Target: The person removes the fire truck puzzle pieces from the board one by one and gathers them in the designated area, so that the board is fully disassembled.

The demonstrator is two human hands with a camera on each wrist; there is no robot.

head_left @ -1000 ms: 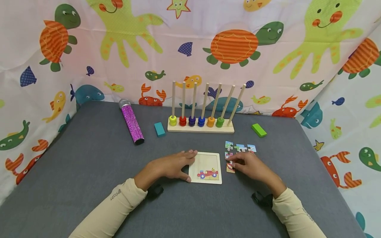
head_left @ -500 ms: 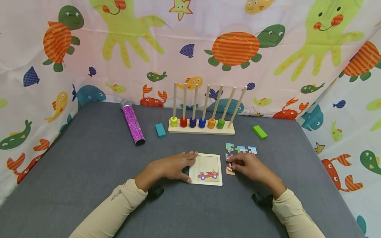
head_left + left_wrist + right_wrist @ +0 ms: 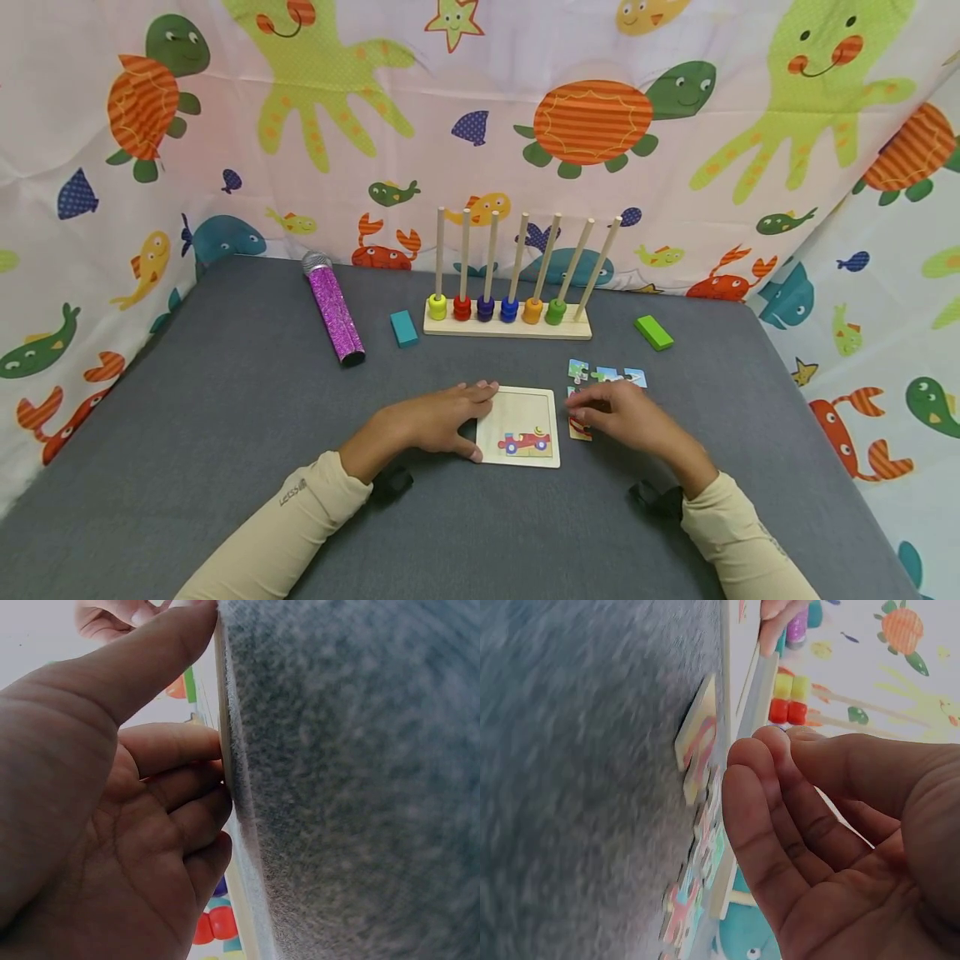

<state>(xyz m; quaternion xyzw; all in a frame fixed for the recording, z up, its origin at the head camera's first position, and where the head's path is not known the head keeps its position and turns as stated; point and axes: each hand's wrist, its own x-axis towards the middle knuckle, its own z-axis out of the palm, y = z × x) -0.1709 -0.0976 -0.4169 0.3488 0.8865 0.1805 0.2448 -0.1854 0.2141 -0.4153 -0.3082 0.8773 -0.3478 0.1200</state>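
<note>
A square wooden puzzle board (image 3: 517, 415) lies on the table, with a red car picture fitted at its lower right. Along the board's left side rests my left hand (image 3: 435, 418), fingers at the upper corner and thumb at the lower one. My right hand (image 3: 630, 421) hovers beside the board's right edge, over loose puzzle pieces (image 3: 607, 373). Its thumb and fingertips come together in the right wrist view; no piece shows between them, and whether one is pinched I cannot tell. Just under it lies a tan and red puzzle piece (image 3: 580, 430).
Behind the board stands a peg counting rack (image 3: 506, 328) with coloured beads. A teal block (image 3: 403, 329) and a glittery pink microphone (image 3: 334, 312) lie left of it, a green block (image 3: 654, 332) right. A sea-animal cloth (image 3: 315, 208) hangs behind the grey table (image 3: 187, 433).
The right hand has shifted slightly left towards the board, and its thumb and index finger have drawn closer together. My left hand and the board stay put.
</note>
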